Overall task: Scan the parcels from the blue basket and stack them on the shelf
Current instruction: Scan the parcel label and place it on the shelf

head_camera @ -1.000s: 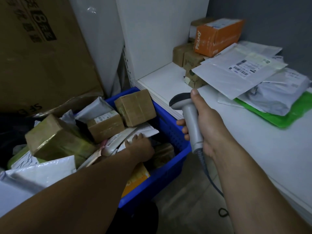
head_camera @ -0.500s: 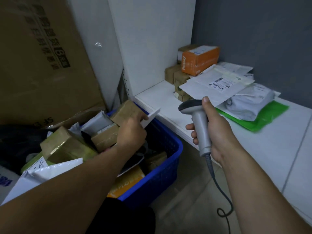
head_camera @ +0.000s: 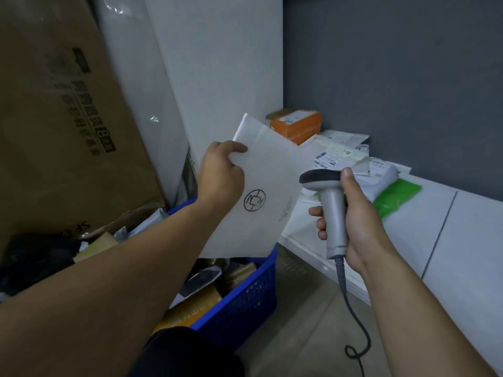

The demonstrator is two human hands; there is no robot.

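Our left hand (head_camera: 220, 172) has lifted a white envelope (head_camera: 261, 191) clear above the blue basket (head_camera: 245, 297), pinching its edge; our right hand (head_camera: 351, 216) grips the scanner (head_camera: 330, 208) beside it, near the shelf (head_camera: 441, 227).

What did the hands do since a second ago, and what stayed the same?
The left hand, which was down in the blue basket, took hold of a white envelope and lifted it up beside the scanner. The right hand still grips the scanner, and the orange box on the shelf sits as before.
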